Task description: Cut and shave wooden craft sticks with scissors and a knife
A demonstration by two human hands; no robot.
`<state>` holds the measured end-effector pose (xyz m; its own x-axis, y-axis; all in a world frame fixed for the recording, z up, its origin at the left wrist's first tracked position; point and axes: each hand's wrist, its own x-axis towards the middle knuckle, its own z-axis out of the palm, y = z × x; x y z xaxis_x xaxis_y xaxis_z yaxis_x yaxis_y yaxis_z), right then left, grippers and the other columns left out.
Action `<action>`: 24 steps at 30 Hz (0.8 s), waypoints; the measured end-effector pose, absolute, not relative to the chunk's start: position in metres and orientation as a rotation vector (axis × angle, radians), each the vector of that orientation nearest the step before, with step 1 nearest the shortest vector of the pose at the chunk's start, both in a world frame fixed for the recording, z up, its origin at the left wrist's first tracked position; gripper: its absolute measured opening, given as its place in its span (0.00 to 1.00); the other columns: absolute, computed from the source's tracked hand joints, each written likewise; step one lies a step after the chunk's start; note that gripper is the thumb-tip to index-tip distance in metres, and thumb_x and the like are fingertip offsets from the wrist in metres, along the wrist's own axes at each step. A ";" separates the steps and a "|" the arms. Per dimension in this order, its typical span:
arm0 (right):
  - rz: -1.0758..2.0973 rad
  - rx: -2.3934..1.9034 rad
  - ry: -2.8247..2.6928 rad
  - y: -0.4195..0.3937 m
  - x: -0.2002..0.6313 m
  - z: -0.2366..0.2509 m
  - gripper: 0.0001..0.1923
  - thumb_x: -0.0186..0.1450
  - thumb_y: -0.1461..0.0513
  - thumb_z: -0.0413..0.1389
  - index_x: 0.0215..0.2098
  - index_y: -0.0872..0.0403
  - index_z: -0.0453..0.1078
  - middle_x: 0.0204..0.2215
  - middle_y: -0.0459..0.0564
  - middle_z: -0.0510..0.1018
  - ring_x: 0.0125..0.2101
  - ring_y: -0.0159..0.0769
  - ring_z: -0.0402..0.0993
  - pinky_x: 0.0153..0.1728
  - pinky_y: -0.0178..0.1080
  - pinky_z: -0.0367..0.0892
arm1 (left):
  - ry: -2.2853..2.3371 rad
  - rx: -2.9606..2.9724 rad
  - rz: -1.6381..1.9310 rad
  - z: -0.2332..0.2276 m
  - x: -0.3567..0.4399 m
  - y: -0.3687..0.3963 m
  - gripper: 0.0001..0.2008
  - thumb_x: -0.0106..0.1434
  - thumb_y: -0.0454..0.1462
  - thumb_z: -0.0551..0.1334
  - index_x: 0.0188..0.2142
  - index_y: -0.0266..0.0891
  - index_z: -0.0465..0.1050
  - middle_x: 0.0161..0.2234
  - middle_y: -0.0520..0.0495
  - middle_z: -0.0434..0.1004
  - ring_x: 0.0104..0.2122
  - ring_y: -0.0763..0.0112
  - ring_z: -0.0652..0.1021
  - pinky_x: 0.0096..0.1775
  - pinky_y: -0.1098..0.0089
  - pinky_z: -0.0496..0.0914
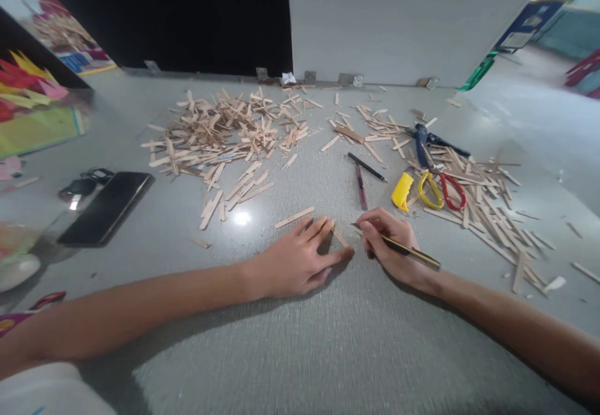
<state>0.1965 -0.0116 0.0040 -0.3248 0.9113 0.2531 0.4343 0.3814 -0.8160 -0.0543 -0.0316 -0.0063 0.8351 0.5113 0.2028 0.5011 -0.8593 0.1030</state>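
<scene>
My right hand (391,243) grips a black-and-yellow pencil (412,251), its tip pointing left toward my other hand. On the grey table, my left hand (300,255) lies palm down and steadies a short wooden stick (338,236) between its fingertips and thumb. The pencil tip is just right of that stick and seems apart from it. Another flat wooden stick (294,217) rests above my left fingers. Beyond my right hand lie a pink-purple pen (360,188) and a black pen (368,167).
Cut sticks form a heap (220,121) at the back left and a pile (492,202) on the right. Scissors (440,190) with red and yellow handles, blue-handled pliers (422,143) and a yellow handle (402,191) lie nearby. At left is a phone (107,209). A black-and-white panel (375,21) stands behind.
</scene>
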 end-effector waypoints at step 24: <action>0.736 -1.040 -1.825 0.011 0.199 0.006 0.42 0.73 0.61 0.58 0.78 0.38 0.42 0.53 0.53 0.74 0.34 0.36 0.80 0.23 0.37 0.79 | 1.248 2.047 0.310 0.022 -0.065 -0.010 0.07 0.75 0.32 0.58 0.38 0.40 0.71 0.37 0.46 0.80 0.38 0.62 0.81 0.41 0.65 0.72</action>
